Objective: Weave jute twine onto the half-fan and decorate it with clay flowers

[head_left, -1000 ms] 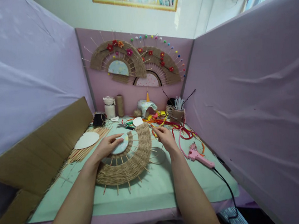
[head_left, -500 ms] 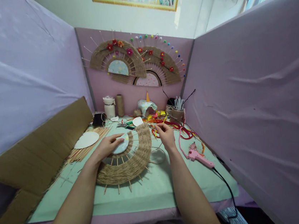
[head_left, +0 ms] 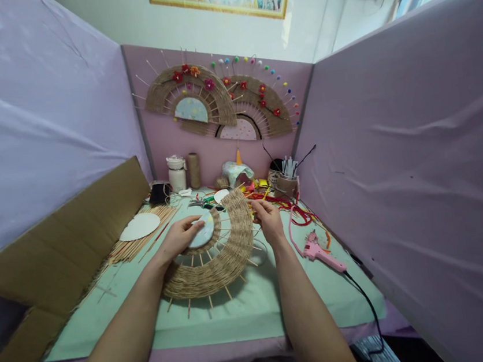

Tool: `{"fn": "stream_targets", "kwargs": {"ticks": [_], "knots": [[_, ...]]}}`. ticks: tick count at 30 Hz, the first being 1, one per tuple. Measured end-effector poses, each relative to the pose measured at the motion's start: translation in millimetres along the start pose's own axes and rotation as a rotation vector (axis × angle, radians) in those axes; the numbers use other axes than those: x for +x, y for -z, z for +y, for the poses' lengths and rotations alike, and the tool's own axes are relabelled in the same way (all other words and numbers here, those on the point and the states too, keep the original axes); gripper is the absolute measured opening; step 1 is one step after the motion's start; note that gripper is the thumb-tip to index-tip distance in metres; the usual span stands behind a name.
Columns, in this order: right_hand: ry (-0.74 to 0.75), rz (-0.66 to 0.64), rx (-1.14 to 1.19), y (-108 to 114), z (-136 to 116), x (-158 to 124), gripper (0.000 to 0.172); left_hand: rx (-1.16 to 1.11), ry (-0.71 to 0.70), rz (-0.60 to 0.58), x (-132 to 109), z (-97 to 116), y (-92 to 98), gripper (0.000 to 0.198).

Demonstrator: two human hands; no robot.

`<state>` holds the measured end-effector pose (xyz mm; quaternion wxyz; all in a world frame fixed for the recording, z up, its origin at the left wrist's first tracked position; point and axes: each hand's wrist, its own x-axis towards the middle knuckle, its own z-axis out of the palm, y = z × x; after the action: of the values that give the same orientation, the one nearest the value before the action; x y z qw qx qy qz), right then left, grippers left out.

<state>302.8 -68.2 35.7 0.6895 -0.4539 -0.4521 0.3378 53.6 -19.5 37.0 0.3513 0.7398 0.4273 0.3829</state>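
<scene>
My left hand [head_left: 183, 234] grips a half-round woven fan [head_left: 241, 236] by its pale blue half-disc [head_left: 205, 235], thumb lying on top. Thin wooden sticks radiate from that disc through the brown twine weave, and their ends poke out beyond the outer rim. At the upper right end of the woven band, my right hand [head_left: 268, 218] is closed in a pinch on what looks like a strand of twine; the fingers cover most of it. Below the right hand, a loose loop of twine [head_left: 264, 254] lies partly behind the fan.
Right of my forearm lies a pink glue gun [head_left: 323, 256] with a black cable. Pliers [head_left: 202, 201], coloured cords [head_left: 300, 212] and a brush pot [head_left: 287, 184] sit behind. To the left are wooden sticks [head_left: 129, 249], a white oval [head_left: 140, 226] and cardboard [head_left: 74, 246]. Two finished fans [head_left: 219, 99] hang ahead.
The fan has shifted slightly right and turned a little, its upper end now nearer my right hand. My left hand moved along with it; my right hand stays almost in place.
</scene>
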Motion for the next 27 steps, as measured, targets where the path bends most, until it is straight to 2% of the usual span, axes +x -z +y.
{"fn": "stream_targets", "kwargs": {"ticks": [3, 5, 7, 11, 13, 16, 21, 24, 27], "knots": [[-0.08, -0.014, 0.111, 2, -3, 1, 0.036, -0.02, -0.001, 0.026, -5, 6, -10.4, 0.059], [-0.137, -0.041, 0.162, 6, -4, 3, 0.033, -0.042, 0.021, 0.001, -9, 8, -13.9, 0.056], [-0.191, -0.064, 0.176, 10, -4, 5, 0.031, -0.123, 0.073, -0.112, -15, 10, -13.2, 0.052], [-0.297, -0.113, 0.118, 15, -1, 7, 0.035, -0.371, 0.246, -0.467, -26, 12, -4.7, 0.045], [-0.338, -0.161, 0.096, 13, 0, 5, 0.036, -0.496, 0.329, -0.546, -26, 15, -2.9, 0.042], [-0.365, -0.226, 0.087, 10, 0, 2, 0.036, -0.664, 0.381, -0.578, -21, 22, -8.3, 0.04], [-0.371, -0.294, 0.059, 5, -2, -2, 0.034, -0.95, 0.362, -0.626, -9, 26, -30.5, 0.04], [-0.355, -0.296, 0.034, 2, -2, -4, 0.033, -1.102, 0.367, -0.569, -8, 19, -41.4, 0.049], [-0.35, -0.312, 0.021, 0, 1, -5, 0.035, -1.138, 0.363, -0.517, -10, 10, -44.6, 0.06]]}}
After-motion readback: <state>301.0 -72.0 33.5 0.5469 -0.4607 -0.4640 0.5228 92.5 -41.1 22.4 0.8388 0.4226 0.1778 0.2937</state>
